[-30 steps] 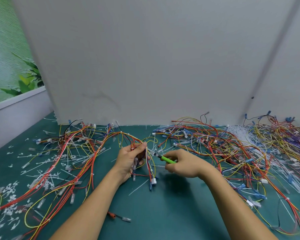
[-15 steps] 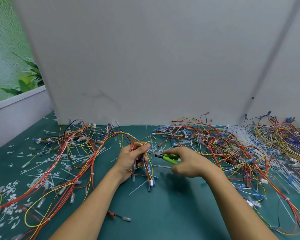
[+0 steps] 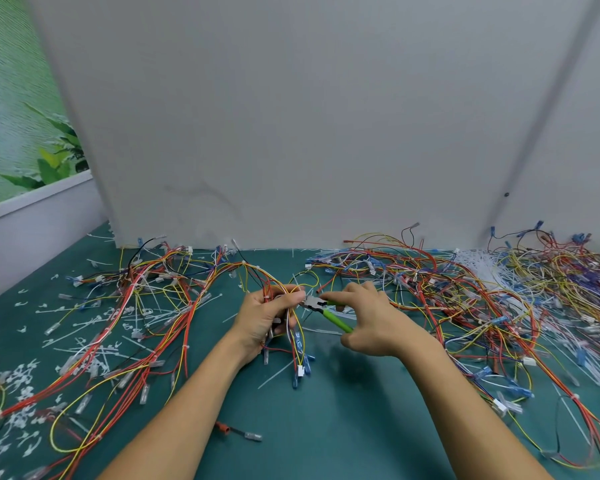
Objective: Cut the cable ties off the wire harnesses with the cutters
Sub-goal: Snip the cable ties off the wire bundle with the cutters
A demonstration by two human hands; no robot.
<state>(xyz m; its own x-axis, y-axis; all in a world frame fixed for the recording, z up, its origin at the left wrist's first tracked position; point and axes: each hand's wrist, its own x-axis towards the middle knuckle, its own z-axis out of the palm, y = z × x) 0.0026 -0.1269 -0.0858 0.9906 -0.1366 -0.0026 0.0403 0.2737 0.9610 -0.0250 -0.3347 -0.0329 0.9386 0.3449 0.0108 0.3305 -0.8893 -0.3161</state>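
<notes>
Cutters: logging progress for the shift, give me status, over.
Left hand grips the wire harness. Right hand holds the cutters, nose at the harness by the left fingertips. Loose wires and cut ties all around, none between.

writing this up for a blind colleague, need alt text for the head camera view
A person's left hand grips a bundle of red, yellow and white wires while the right hand holds green-handled metal cutters with the tip at the bundle. More coloured wire harnesses and cut white plastic cable ties litter the green table mat.
</notes>
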